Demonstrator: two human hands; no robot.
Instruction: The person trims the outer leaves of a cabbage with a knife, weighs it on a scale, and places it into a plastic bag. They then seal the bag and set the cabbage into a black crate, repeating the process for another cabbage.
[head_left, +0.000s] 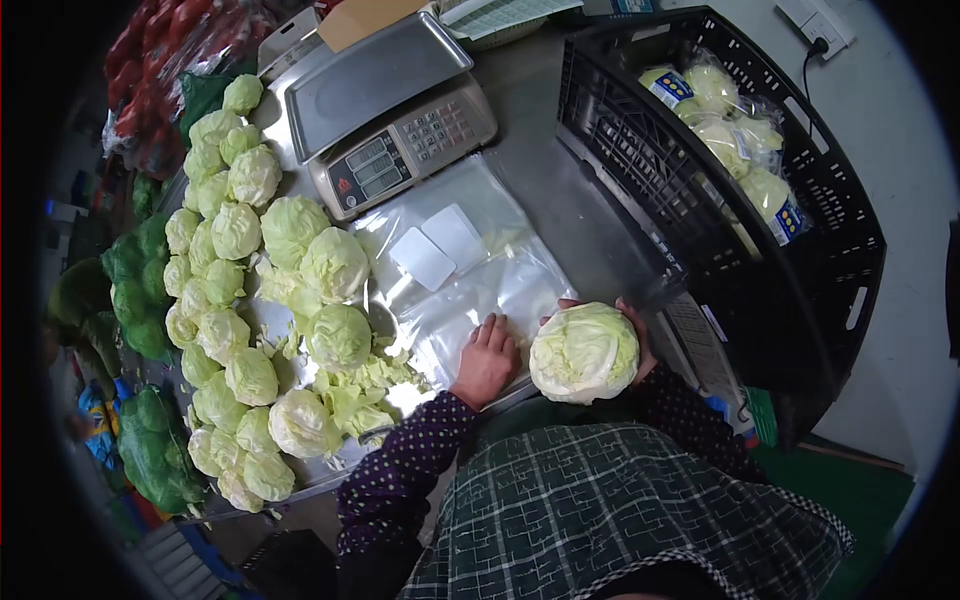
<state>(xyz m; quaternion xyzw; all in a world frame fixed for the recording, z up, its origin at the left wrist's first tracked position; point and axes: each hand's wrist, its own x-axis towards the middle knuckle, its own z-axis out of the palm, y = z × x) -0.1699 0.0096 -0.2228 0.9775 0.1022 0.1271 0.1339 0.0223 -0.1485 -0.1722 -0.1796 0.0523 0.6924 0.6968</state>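
Note:
My right hand (640,335) is wrapped round a pale green head of cabbage (584,352) at the table's front edge; its palm is hidden behind the head. Just left of it my left hand (487,362) lies on a stack of clear plastic bags (520,270), fingers stretched over the film and nothing held. Two white cards (424,258) rest on the bags. Further left stand more cabbages (340,337) in a large group, with loose trimmed leaves (365,395) at the near end.
A weighing scale (390,150) stands behind the bags. To the right, a black plastic crate (640,190) holds several wrapped cabbages (715,135). Green net sacks (150,440) and red net sacks (160,70) lie beyond the table's left side. A plug sits in a wall socket (815,30).

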